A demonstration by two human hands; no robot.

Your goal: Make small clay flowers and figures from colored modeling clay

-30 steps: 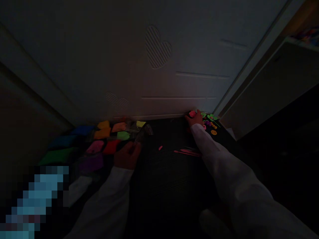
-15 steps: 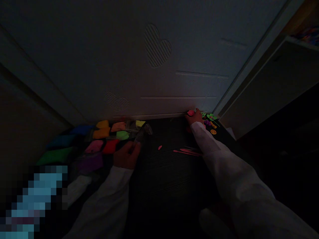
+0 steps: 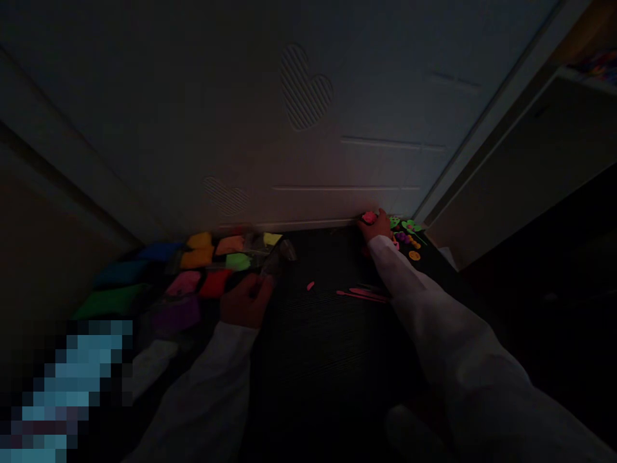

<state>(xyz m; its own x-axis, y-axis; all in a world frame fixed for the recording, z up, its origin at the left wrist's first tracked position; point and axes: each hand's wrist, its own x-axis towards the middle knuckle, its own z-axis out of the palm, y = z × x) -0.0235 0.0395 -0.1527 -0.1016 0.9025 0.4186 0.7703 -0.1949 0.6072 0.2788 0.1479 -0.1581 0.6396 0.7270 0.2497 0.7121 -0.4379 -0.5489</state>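
My right hand (image 3: 377,227) reaches to the table's back edge, its fingers round a pink clay flower (image 3: 369,217). Beside that hand lie a green clay flower (image 3: 411,226), purple and yellow clay balls (image 3: 403,238) and a round yellow face piece (image 3: 414,256). Over on the left, my left hand (image 3: 245,302) is closed in a pinch at the near end of a clear plastic bag (image 3: 279,254). A small pink clay bit (image 3: 310,285) lies between the hands, with pink modelling tools (image 3: 361,294) to its right. The dim light hides the fingertips.
Packs of coloured clay, among them a red pack (image 3: 215,283), a purple pack (image 3: 176,313) and a green pack (image 3: 110,301), cover the left of the black table (image 3: 313,354). A pale panel with an embossed heart (image 3: 306,90) rises behind the table.
Both hands stay almost in place. The pink flower at my right hand has shifted very slightly; the view itself moves a little.
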